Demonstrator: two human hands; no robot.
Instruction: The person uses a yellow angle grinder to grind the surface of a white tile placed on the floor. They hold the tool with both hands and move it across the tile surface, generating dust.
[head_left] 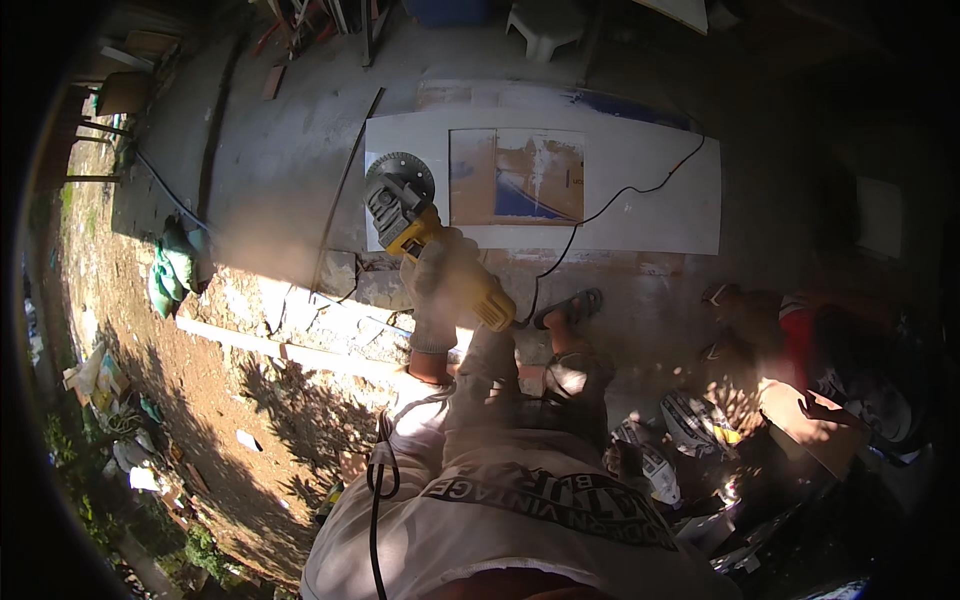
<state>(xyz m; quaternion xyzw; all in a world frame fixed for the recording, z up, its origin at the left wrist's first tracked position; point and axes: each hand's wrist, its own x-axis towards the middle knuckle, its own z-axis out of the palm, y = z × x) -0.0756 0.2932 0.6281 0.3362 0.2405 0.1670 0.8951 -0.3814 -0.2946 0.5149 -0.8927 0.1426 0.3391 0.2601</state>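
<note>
My gloved left hand [432, 268] grips a yellow-and-grey angle grinder [470, 280], tilted with its dark disc [410, 170] up-left over the edge of a white board [660, 180]. A cardboard piece with blue and white patches [535, 175] shows in the board's middle. A black cord [600, 213] runs across the board. A dim shape by my right hip may be my right hand [625, 458]; its fingers are unclear. Haze or dust hangs around the grinder and my left hand.
My sandalled foot [565, 310] stands below the board. At right are a person in red [800, 340], a cardboard piece [810, 420] and bags [690, 425]. Green sacks [175, 265] lie on the left by sunlit dirt [150, 390]. A grey stool [540, 25] stands at the back.
</note>
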